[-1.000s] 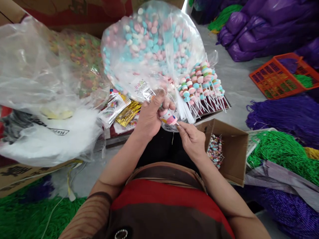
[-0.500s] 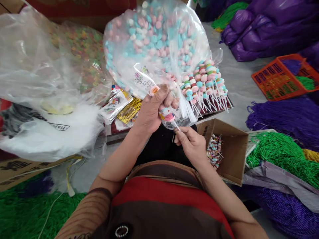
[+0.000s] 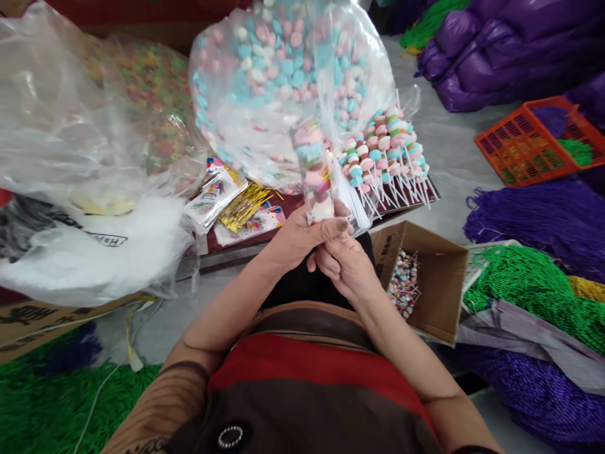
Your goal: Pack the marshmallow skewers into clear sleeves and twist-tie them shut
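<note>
Both hands meet in front of my body. My left hand (image 3: 302,236) is closed round the lower end of a candy skewer in a clear wrapper (image 3: 312,167), which stands upright. My right hand (image 3: 347,265) is closed just below it, pinching the skewer's stick end. Behind the skewer is a big clear bag of pink, blue and white candies (image 3: 278,82). To its right lie several finished candy skewers (image 3: 387,157) in a row. A cardboard box (image 3: 439,284) with wrapped skewers sits at my right.
Gold twist ties (image 3: 243,207) and printed wrappers (image 3: 212,195) lie on a dark tray. Crumpled clear bags (image 3: 70,157) fill the left. Purple and green fringe bundles (image 3: 534,227) and an orange basket (image 3: 534,142) are at the right. Green fringe (image 3: 42,410) lies at the lower left.
The skewer has gone from lying low in my left hand to standing upright in its wrapper. My right hand has moved up against my left hand.
</note>
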A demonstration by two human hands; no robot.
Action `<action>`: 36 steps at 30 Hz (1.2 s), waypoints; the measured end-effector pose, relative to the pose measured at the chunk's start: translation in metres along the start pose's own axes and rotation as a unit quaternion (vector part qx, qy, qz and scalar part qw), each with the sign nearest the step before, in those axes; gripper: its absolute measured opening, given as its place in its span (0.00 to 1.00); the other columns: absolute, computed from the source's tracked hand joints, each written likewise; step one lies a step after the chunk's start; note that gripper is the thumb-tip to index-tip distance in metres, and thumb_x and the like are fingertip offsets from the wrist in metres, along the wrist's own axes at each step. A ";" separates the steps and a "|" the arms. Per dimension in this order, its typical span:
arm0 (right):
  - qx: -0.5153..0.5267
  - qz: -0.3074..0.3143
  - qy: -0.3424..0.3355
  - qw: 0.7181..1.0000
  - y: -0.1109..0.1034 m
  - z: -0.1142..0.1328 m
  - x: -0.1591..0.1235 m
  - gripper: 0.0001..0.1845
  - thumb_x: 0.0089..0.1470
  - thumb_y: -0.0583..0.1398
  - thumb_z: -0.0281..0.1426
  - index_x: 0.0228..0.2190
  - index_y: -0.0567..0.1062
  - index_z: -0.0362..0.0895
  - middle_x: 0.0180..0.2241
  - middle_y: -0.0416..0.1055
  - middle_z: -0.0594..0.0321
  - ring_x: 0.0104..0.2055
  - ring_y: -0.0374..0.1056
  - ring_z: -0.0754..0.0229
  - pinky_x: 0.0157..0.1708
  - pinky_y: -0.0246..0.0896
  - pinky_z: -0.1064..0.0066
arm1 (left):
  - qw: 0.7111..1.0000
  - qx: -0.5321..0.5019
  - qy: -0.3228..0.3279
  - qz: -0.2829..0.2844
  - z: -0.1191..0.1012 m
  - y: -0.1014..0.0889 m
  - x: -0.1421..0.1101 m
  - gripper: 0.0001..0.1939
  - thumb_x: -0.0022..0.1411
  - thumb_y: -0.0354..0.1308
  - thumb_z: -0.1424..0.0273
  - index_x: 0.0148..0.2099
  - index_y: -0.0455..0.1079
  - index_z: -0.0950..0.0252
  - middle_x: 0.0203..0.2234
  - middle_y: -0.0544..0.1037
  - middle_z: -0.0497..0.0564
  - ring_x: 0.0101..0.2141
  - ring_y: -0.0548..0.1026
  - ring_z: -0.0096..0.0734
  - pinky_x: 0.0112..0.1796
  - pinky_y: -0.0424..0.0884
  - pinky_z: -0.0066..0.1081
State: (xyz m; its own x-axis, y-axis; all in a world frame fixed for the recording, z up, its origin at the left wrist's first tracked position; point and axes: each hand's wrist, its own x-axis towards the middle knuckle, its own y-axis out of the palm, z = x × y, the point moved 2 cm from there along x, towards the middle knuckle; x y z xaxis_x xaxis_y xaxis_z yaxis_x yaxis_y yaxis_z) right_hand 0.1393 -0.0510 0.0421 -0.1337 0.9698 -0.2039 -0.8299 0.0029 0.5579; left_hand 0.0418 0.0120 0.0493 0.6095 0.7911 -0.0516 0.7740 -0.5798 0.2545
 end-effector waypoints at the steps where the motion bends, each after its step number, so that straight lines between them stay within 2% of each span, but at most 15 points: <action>1: 0.003 0.003 -0.005 1.000 0.001 0.001 0.001 0.25 0.53 0.69 0.52 0.25 0.67 0.48 0.12 0.52 0.82 0.13 0.43 0.72 0.26 0.68 0.71 | 1.000 -0.002 0.014 0.005 0.000 -0.003 0.000 0.35 0.58 0.59 0.37 0.55 0.68 0.59 0.38 0.81 0.53 0.33 0.80 0.31 0.23 0.67 0.25; 4: -0.001 0.021 -0.008 1.000 0.001 0.001 0.003 0.20 0.57 0.67 0.50 0.30 0.73 0.48 0.12 0.51 0.82 0.13 0.42 0.72 0.27 0.68 0.71 | 0.993 0.001 0.116 -0.012 -0.018 -0.015 0.005 0.46 0.52 0.52 0.28 0.60 0.66 0.55 0.50 0.80 0.58 0.46 0.82 0.42 0.34 0.75 0.34; 5: -0.009 0.024 -0.004 1.000 0.001 -0.001 0.003 0.18 0.58 0.66 0.49 0.32 0.74 0.48 0.12 0.51 0.82 0.13 0.43 0.72 0.28 0.68 0.71 | 0.988 -0.001 0.151 -0.027 -0.027 -0.019 0.008 0.48 0.51 0.48 0.25 0.61 0.65 0.52 0.53 0.79 0.57 0.50 0.81 0.45 0.38 0.76 0.38; 6: -0.021 0.025 0.000 0.999 0.000 -0.002 0.002 0.17 0.59 0.66 0.49 0.33 0.75 0.47 0.13 0.52 0.82 0.13 0.44 0.72 0.29 0.68 0.71 | 0.985 -0.007 0.167 -0.036 -0.035 -0.023 0.011 0.46 0.52 0.48 0.26 0.62 0.65 0.51 0.54 0.78 0.56 0.52 0.80 0.46 0.42 0.77 0.40; 8: -0.063 0.011 -0.003 0.998 -0.004 -0.005 0.000 0.17 0.58 0.66 0.47 0.37 0.77 0.47 0.14 0.57 0.81 0.15 0.50 0.71 0.29 0.67 0.71 | 0.984 0.001 0.166 -0.068 -0.048 -0.030 0.018 0.39 0.58 0.51 0.32 0.61 0.66 0.50 0.45 0.81 0.52 0.48 0.82 0.43 0.45 0.77 0.42; 10: -0.122 -0.021 -0.020 0.992 -0.008 -0.006 -0.003 0.18 0.58 0.67 0.47 0.42 0.77 0.47 0.17 0.65 0.77 0.17 0.57 0.70 0.25 0.63 0.73 | 0.982 0.035 0.143 -0.114 -0.052 -0.034 0.024 0.32 0.65 0.50 0.37 0.58 0.70 0.52 0.33 0.79 0.49 0.42 0.82 0.37 0.46 0.77 0.40; 13: -0.203 -0.066 -0.064 0.975 -0.011 -0.003 -0.006 0.19 0.59 0.65 0.48 0.43 0.77 0.48 0.21 0.72 0.73 0.19 0.62 0.69 0.22 0.57 0.74 | 0.977 0.048 0.122 -0.168 -0.045 -0.029 0.029 0.30 0.70 0.43 0.40 0.47 0.74 0.56 0.25 0.72 0.47 0.34 0.78 0.30 0.43 0.77 0.37; 16: -0.243 -0.076 -0.092 0.963 -0.008 -0.002 -0.004 0.18 0.60 0.64 0.49 0.40 0.77 0.48 0.21 0.71 0.72 0.19 0.63 0.68 0.22 0.58 0.73 | 0.979 0.043 0.116 -0.163 -0.032 -0.018 0.027 0.30 0.72 0.41 0.41 0.42 0.72 0.59 0.25 0.69 0.46 0.31 0.76 0.26 0.41 0.77 0.35; 19: -0.223 -0.099 -0.109 0.964 -0.005 -0.005 0.002 0.16 0.61 0.63 0.48 0.41 0.78 0.48 0.22 0.71 0.72 0.19 0.62 0.69 0.22 0.59 0.73 | 0.980 0.115 0.109 -0.124 -0.022 -0.012 0.021 0.28 0.72 0.42 0.43 0.47 0.72 0.58 0.31 0.75 0.49 0.36 0.79 0.30 0.40 0.76 0.35; 22: -0.194 -0.097 -0.109 0.970 -0.004 -0.009 0.006 0.17 0.63 0.62 0.47 0.44 0.78 0.49 0.22 0.71 0.73 0.18 0.60 0.70 0.22 0.57 0.73 | 0.974 0.158 0.126 -0.099 -0.020 -0.016 0.014 0.27 0.73 0.42 0.45 0.52 0.72 0.58 0.37 0.79 0.53 0.43 0.80 0.36 0.41 0.76 0.38; 27: -0.203 -0.055 -0.072 0.975 -0.011 -0.009 -0.001 0.16 0.63 0.62 0.47 0.42 0.79 0.48 0.16 0.65 0.76 0.15 0.55 0.70 0.21 0.55 0.73 | 0.972 0.081 0.178 -0.129 -0.034 -0.039 0.012 0.33 0.71 0.36 0.40 0.62 0.65 0.52 0.48 0.80 0.56 0.45 0.82 0.39 0.43 0.76 0.42; 29: -0.214 -0.053 -0.051 0.974 -0.014 -0.007 -0.005 0.17 0.62 0.62 0.47 0.41 0.79 0.47 0.15 0.65 0.75 0.15 0.54 0.70 0.19 0.52 0.74 | 0.969 0.070 0.177 -0.157 -0.037 -0.047 0.014 0.31 0.69 0.43 0.40 0.63 0.64 0.50 0.45 0.80 0.54 0.44 0.82 0.38 0.44 0.76 0.40; 31: -0.208 -0.071 -0.045 0.974 -0.015 -0.007 -0.007 0.17 0.61 0.63 0.47 0.41 0.78 0.47 0.16 0.67 0.75 0.15 0.56 0.70 0.19 0.51 0.75 | 0.966 0.067 0.162 -0.189 -0.034 -0.051 0.018 0.25 0.68 0.50 0.45 0.61 0.65 0.51 0.36 0.79 0.50 0.42 0.82 0.37 0.44 0.75 0.38; 34: -0.168 -0.129 -0.064 0.975 -0.014 -0.011 -0.007 0.17 0.57 0.66 0.46 0.38 0.76 0.46 0.18 0.70 0.74 0.15 0.58 0.71 0.18 0.52 0.76 | 0.964 0.018 0.161 -0.211 -0.026 -0.051 0.024 0.18 0.70 0.53 0.55 0.59 0.67 0.52 0.28 0.75 0.45 0.37 0.81 0.33 0.41 0.75 0.35; 36: -0.146 -0.158 -0.067 0.974 -0.013 -0.015 -0.005 0.17 0.55 0.67 0.47 0.36 0.75 0.46 0.19 0.72 0.73 0.15 0.58 0.71 0.17 0.51 0.76 | 0.960 -0.027 0.175 -0.217 -0.021 -0.046 0.026 0.17 0.71 0.54 0.60 0.59 0.68 0.53 0.26 0.73 0.43 0.31 0.79 0.29 0.39 0.75 0.33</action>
State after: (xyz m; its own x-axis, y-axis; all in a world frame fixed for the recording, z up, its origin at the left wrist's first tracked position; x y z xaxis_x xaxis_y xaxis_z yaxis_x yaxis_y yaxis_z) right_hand 0.1426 -0.0599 0.0239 0.2091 0.9551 -0.2098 -0.9393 0.2558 0.2285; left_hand 0.0181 0.0638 0.0567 0.1308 0.9783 0.1608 0.9265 -0.1783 0.3315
